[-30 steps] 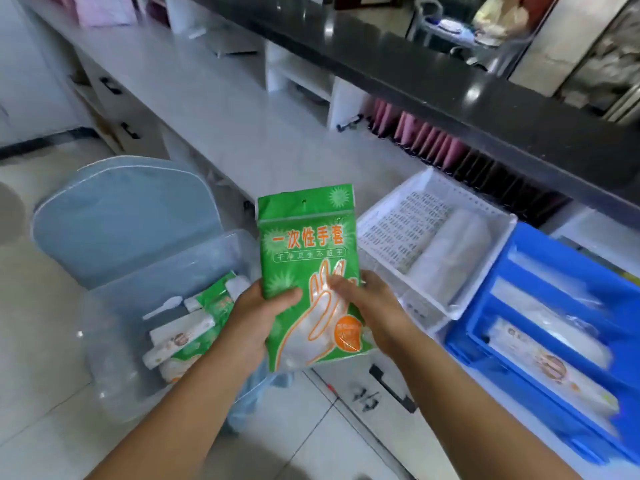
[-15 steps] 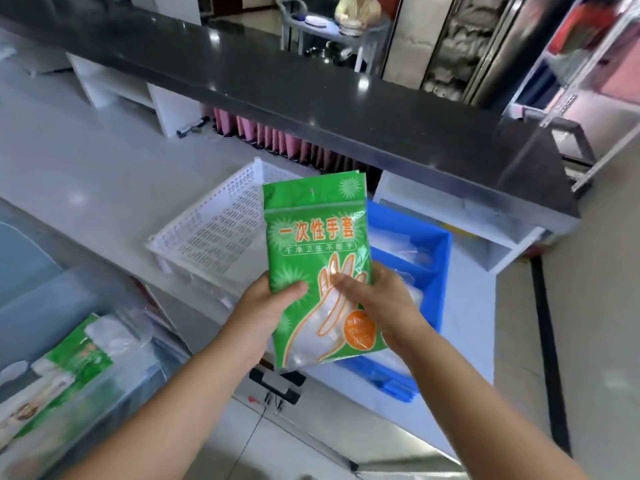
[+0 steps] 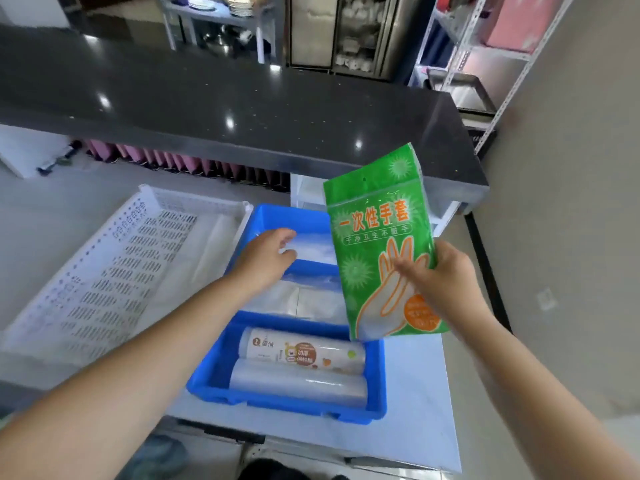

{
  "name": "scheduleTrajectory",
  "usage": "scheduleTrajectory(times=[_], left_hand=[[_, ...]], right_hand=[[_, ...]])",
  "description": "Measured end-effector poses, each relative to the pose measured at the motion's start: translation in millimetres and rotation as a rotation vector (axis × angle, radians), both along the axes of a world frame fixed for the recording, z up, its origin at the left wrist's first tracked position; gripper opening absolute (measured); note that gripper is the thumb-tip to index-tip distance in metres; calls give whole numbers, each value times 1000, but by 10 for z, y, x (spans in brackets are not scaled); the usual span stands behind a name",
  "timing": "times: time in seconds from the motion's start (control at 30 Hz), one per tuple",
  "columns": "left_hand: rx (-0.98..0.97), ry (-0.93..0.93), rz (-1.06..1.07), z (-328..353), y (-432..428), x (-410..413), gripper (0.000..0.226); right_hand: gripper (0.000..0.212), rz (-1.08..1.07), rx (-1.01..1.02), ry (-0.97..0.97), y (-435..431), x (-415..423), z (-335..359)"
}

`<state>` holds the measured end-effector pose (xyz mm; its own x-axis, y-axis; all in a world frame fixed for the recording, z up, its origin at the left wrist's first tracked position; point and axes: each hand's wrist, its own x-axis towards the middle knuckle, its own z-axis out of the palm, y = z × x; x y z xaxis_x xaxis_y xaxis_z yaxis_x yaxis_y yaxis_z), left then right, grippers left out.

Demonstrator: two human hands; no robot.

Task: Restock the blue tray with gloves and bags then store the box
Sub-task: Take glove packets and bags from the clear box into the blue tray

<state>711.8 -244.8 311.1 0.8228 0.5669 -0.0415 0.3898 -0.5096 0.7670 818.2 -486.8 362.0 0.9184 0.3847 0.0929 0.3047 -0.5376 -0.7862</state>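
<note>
Two compartments matter here. Table (image 3: 415,375) carries a white perforated basket (image 3: 194,199) with the blue tray (image 3: 287,407) just beside it on the right. Green glove pack (image 3: 377,237) is in the air over the tray's right side, tilted; right grip (image 3: 446,275) grasps its lower right edge, thumb across the front. Near compartment holds two bag rolls (image 3: 301,351). Left grip (image 3: 266,258) is on the clear bags (image 3: 311,247) in the far compartment. It's blurred, so can't tell whether it pinches or just pushes. Suggest flattening those bags first, then lowering the pack flat, clear of the divider.
</note>
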Motion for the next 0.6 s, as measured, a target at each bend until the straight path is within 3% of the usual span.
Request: scheduleTrajectory(times=[0.1,0.23,0.37,0.5,0.6], left_hand=[[264,232,-190,-165,265,355,43],[327,421,-389,-374,534,719,54],[314,498,-486,-514,651,930,68],[370,462,-511,-585,686,1045,34],[305,494,-507,-638,691,1055,23]], right_hand=[[29,-55,-84,-91,14,89,66],[26,-60,-219,-182,168,157,188],[37,-71,-501,-464,374,197,354],[35,-46,-645,-685,506,232,423],[37,-13,-697,-701,583,249,432]])
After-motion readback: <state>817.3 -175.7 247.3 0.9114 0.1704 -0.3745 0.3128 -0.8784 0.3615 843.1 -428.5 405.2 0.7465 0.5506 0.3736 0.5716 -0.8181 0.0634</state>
